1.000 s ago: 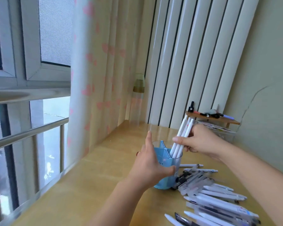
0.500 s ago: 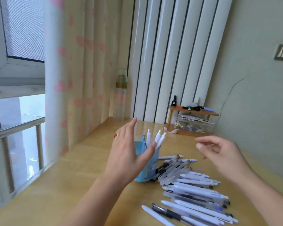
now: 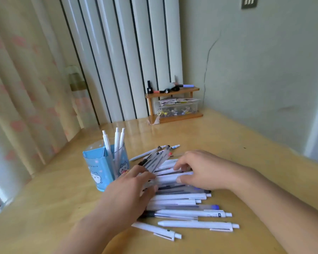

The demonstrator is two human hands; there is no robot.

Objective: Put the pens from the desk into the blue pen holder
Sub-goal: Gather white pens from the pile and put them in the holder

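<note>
Half a second ago I saw both hands in the air, the left one open just beside the holder and the right one open above the pens; now both have come down onto the pile. My left hand (image 3: 128,191) lies on the near-left part of the heap with the fingers almost straight and spread, pressing on the pens, and I cannot see that it grips any. My right hand (image 3: 200,169) rests on the middle of the heap with fingers curled, the thumb and fingertips touching a white pen; whether it really pinches it I cannot tell. The view has also turned downward, so the window is gone from the picture. The blue plastic pen holder with white cartoon animals (image 3: 101,167) stands upright on the light wooden desk (image 3: 228,140), just left of the pile. In it I count three white pens (image 3: 116,143), upright, as before. The loose pile of white and clear-barrelled pens (image 3: 187,204) lies on the desk between the hands and toward me; I count about twenty, but some are hidden under the hands and blurred. There is small dark writing on the holder's front, too blurred to read, and small dark marks on two pen clips that I cannot read. At the back stands one small wooden two-level shelf (image 3: 173,105) with one clear plastic box (image 3: 178,107) inside it.
</note>
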